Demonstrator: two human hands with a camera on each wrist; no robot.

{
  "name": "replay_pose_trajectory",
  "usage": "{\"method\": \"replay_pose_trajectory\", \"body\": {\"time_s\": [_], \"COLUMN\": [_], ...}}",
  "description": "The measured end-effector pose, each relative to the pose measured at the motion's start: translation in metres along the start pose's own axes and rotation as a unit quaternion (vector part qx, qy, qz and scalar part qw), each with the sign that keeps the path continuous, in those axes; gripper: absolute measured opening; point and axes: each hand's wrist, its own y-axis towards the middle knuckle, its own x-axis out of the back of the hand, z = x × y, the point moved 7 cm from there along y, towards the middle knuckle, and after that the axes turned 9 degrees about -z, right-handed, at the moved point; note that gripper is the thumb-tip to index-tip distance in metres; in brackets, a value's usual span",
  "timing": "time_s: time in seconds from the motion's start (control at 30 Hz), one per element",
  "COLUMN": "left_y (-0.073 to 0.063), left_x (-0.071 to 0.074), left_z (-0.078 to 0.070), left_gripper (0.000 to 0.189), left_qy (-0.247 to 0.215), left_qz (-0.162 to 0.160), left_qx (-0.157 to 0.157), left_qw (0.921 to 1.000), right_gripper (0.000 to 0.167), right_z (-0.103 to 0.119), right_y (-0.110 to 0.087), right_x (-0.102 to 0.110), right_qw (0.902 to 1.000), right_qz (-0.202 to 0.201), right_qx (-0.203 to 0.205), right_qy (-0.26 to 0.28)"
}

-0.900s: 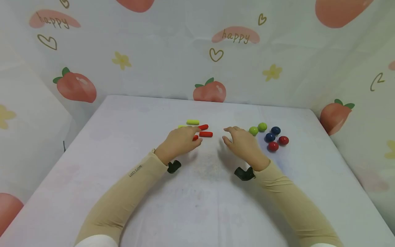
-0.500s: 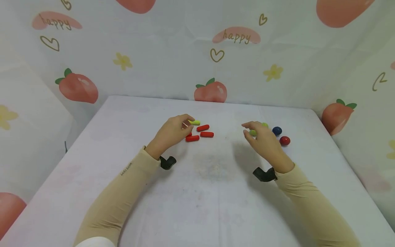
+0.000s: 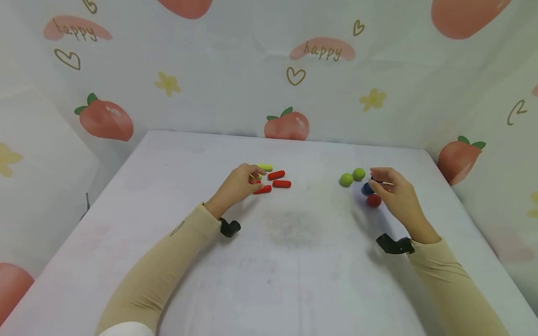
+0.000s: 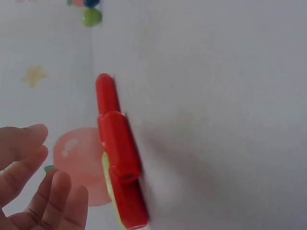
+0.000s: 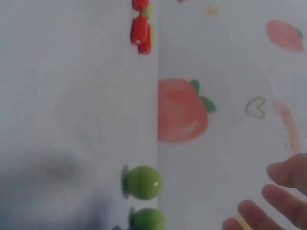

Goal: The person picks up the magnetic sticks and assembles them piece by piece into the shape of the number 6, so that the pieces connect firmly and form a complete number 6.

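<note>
Hands at work: left hand (image 3: 236,187) hovers over the glossy red rod-shaped sticks (image 3: 281,184) and glossy yellow-green rod-shaped sticks (image 3: 265,167); right hand (image 3: 402,198) hovers beside the balls; judged a reaching stage, no piece seen lifted

Left grip: thumb and fingers apart in the left wrist view, nothing between them

Right grip: thumb apart from the loosely bent fingers, nothing seen held

Stick cluster: lies left of centre on the white surface (image 3: 294,280), partly hidden by the left hand

Ball cluster: lies to the right; 2 glossy green round balls (image 3: 346,179), dark blue round balls (image 3: 367,189) and a glossy red round ball (image 3: 373,200), some partly hidden by the right hand

Next move: a pick-up would call for lowering the fingertips around 1 piece, then pinching; balls could roll if nudged

Containers: none visible in any view
</note>
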Motion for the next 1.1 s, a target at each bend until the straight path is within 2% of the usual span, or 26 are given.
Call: {"method": "replay_pose_trajectory", "body": {"time_s": [0.23, 0.43, 0.57, 0.73, 1.1], "left_y": [0.002, 0.001, 0.001, 0.002, 0.008], "left_x": [-0.01, -0.012, -0.013, -0.015, -0.019], "left_z": [0.012, 0.016, 0.016, 0.017, 0.021], "left_gripper": [0.039, 0.034, 0.029, 0.022, 0.031], "left_qy": [0.015, 0.024, 0.031, 0.061, 0.129], "left_qz": [0.015, 0.015, 0.012, 0.018, 0.044], "left_qx": [0.034, 0.039, 0.03, 0.018, 0.042], "left_qw": [0.9992, 0.9988, 0.999, 0.9978, 0.9897], "right_gripper": [0.043, 0.042, 0.044, 0.042, 0.035], "right_z": [-0.03, -0.047, -0.052, -0.055, -0.057], "right_y": [-0.007, -0.012, -0.014, -0.015, -0.016], "right_x": [0.005, 0.001, -0.003, -0.006, -0.012], "right_qw": [0.9984, 0.9959, 0.9961, 0.9962, 0.9956], "right_qz": [0.026, 0.044, 0.05, 0.047, 0.056], "right_qx": [-0.045, -0.069, -0.067, -0.06, -0.048], "right_qy": [-0.019, -0.038, -0.029, -0.043, -0.058]}}
